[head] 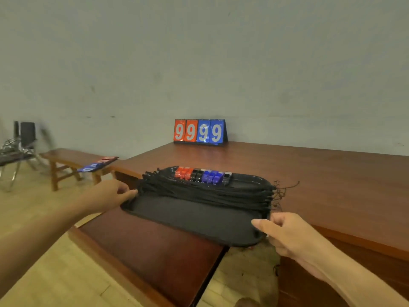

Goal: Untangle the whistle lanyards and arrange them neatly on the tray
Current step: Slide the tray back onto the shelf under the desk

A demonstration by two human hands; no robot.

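A black oval tray (194, 220) lies across the near corner of the wooden table, its front part overhanging a bench. Along its far side stands a row of whistles (203, 176): red, black, blue and one grey. Their black lanyards (205, 191) stretch side by side across the tray's middle, with thin loop ends spilling over the right rim. My left hand (110, 196) grips the tray's left rim. My right hand (285, 233) grips the right front rim, thumb on top.
A flip scoreboard (199, 132) showing 9 9 9 9 stands at the table's far edge by the wall. A second scoreboard (98, 164) lies flat on a wooden bench (64, 156) to the left. Folding chairs (20, 142) stand further left. A low bench (150, 253) sits under the tray's front.
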